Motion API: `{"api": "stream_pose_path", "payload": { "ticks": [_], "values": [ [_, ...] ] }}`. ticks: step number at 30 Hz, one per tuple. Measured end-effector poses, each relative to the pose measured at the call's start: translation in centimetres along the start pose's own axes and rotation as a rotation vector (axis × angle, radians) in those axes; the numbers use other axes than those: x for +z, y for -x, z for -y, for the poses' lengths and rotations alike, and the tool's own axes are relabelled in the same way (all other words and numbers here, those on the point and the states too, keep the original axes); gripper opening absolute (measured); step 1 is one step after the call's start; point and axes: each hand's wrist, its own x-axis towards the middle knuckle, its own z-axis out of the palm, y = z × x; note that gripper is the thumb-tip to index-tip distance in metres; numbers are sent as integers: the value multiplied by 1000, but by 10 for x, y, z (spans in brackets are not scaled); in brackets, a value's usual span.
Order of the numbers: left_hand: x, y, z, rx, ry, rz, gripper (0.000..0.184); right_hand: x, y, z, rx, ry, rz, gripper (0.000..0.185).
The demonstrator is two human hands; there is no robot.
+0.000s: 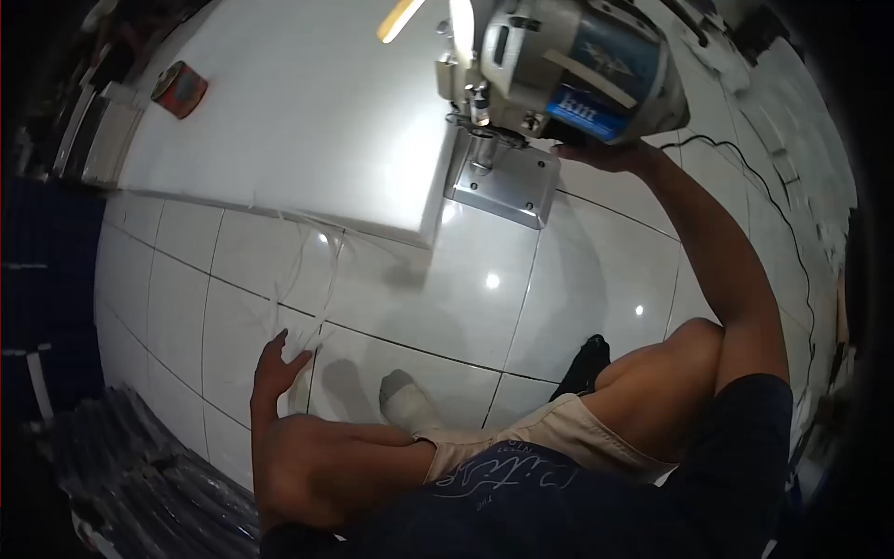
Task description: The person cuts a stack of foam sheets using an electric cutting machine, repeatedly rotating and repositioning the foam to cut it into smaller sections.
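A cutting machine with a blue "km" label (pixel 587 107) stands on its flat metal base plate (pixel 507 182) at the right end of a thick white stack (pixel 279 121). My right hand (pixel 605 156) is at the underside of the machine's motor housing; its fingers are mostly hidden there. At the lower left, my left hand (pixel 282 368) is held out above the tiles, thumb and fingers apart, with nothing in it. Thin whitish strips (pixel 326 279) hang from the stack's front edge towards my left hand.
A red tin (pixel 180 89) rests on the stack's left part. A black cable (pixel 782 205) curves down the right side. Dark plastic-wrapped bundles (pixel 140 466) lie at the lower left. My feet and bent knees are on the white tiled floor (pixel 447 289).
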Motion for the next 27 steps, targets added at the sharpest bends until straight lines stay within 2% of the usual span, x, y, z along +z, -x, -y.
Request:
{"api": "stream_pose_path", "payload": {
  "ticks": [2,3,5,7,8,9,10,11,12,13,15,16,19,20,21,23,24,26,27],
  "values": [
    [-4,-5,-10,76,77,-124,77,-13,-5,34,591,205,375,42],
    [-2,-5,-30,88,50,-136,77,-28,3,25,593,185,350,42],
    [12,-5,-33,107,199,-137,72,-45,15,17,569,-133,271,44],
    [22,-1,-11,108,180,-129,69,-51,42,-23,441,-376,15,46],
    [28,1,2,110,165,-122,68,-67,43,-52,516,-392,115,45],
    [30,8,10,109,151,-121,67,-81,46,-43,667,-245,101,42],
    [27,28,-2,-40,243,-89,66,-91,47,-39,759,108,218,41],
    [38,25,29,-49,154,-94,65,-101,51,-40,841,464,342,40],
    [44,28,46,-115,161,-108,66,-107,56,-59,763,653,396,40],
    [36,45,28,-168,131,-99,67,-109,60,-84,683,846,448,41],
    [45,46,53,-136,60,-108,64,-101,67,-132,623,827,324,42],
    [42,60,36,-203,143,-103,64,-92,69,-148,639,725,279,43],
    [46,60,40,-136,118,-108,57,-40,87,-184,710,620,116,75],
    [47,54,36,-132,125,-100,56,-17,101,-208,606,723,-24,79],
    [49,48,25,-111,131,-93,56,-11,107,-201,618,777,-23,81],
    [42,52,8,-119,75,-111,55,-27,111,-192,721,574,-37,62],
    [38,53,-16,-134,84,-111,53,-39,113,-199,716,578,-43,62],
    [42,40,-21,-81,100,-157,52,-56,125,-221,814,619,-83,42],
    [42,40,-20,-32,105,-192,51,-62,139,-240,799,648,-253,31]
  ]
}}
